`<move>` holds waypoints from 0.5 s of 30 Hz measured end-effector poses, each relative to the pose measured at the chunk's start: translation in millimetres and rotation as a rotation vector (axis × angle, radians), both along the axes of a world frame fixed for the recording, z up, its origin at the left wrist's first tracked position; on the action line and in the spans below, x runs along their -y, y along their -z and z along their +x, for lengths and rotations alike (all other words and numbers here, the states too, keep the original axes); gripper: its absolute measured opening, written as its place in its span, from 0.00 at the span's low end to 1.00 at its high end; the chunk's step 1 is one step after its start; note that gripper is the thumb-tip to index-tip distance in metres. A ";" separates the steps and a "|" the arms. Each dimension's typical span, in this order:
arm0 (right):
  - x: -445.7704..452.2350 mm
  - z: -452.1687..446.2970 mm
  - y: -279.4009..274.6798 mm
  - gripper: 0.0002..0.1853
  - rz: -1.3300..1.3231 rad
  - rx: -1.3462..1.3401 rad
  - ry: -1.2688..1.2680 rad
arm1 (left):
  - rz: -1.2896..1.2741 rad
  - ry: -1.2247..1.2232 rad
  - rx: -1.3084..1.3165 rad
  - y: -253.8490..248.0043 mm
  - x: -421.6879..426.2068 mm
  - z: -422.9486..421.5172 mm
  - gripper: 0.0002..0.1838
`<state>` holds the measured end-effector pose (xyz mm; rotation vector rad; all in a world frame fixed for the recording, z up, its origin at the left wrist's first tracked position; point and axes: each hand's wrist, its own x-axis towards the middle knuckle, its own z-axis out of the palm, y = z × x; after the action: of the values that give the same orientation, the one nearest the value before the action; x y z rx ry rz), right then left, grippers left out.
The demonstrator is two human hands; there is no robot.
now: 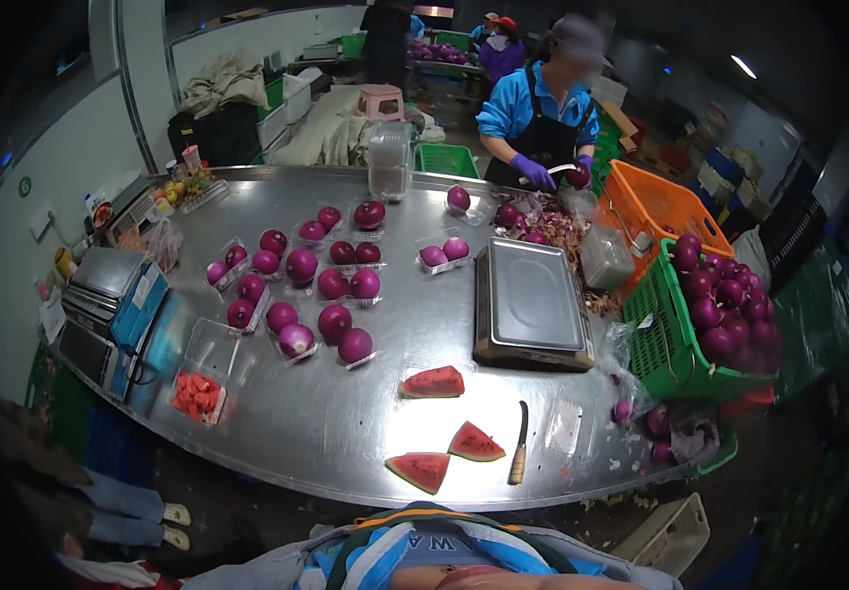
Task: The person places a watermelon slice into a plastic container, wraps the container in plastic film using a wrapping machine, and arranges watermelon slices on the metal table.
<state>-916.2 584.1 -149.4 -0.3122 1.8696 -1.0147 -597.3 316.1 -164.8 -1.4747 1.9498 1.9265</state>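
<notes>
Neither of my hands can be made out; a blurred patch at the bottom edge, in front of my jacket (365,560), is too cut off to name. Nearest to me on the metal table (346,433) lie two watermelon wedges (420,471) with dark seeds. Right of them is a knife (519,445) with a curved dark blade and a wooden handle. A bigger watermelon piece (432,382) rests on a clear plastic tray farther in. At the left, a clear container (210,346) holds cut watermelon chunks (198,395).
Purple onions (334,322) sit mostly paired in clear trays. A weighing scale (535,300) stands at centre right. Onions fill a green crate (663,339) beside an orange crate (675,202). Across the table a co-worker (547,108) in purple gloves holds an onion and a knife.
</notes>
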 end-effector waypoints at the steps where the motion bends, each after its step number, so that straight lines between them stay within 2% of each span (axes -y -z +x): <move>1: -0.7 0.8 0.3 0.16 0.002 -0.002 -0.001 | 0.003 0.005 0.003 -0.8 0.1 0.3 0.13; 15: -12.1 13.5 1.9 0.15 -0.002 -0.017 0.008 | 0.034 0.092 0.052 -13.8 5.1 19.3 0.12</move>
<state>-902.7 596.1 -151.4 -0.3165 1.8866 -1.0223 -577.9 311.0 -151.0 -1.3865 1.9176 1.8546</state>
